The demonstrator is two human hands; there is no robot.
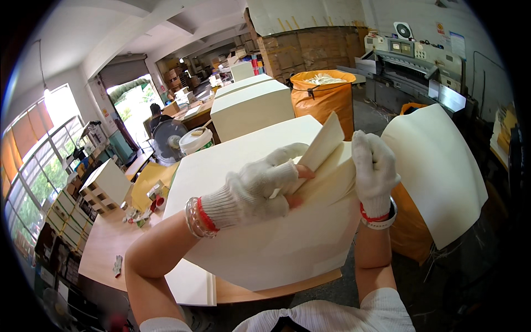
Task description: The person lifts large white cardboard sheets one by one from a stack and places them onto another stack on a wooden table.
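Note:
Large cream paper sheets (pixel 260 260) lie on the wooden table in front of me, their far right corner lifted and bent. My left hand (pixel 257 185), in a white knitted glove with bare fingertips, pinches a raised flap (pixel 323 144) of the sheets between thumb and fingers. At the right edge of the same sheets, my right hand (pixel 374 171) is closed in a matching glove, its fingers curled on the paper edge. How many sheets each hand holds is hidden. Another curved cream sheet (pixel 437 171) hangs over an orange bag to the right of my right hand.
Beyond the sheets stands a tall paper stack (pixel 254 108). An orange bag (pixel 321 105) full of paper strips is behind it to the right. A white bucket (pixel 196 141) and a fan (pixel 168 141) stand to the left. A large grey machine (pixel 412 63) is at the back right.

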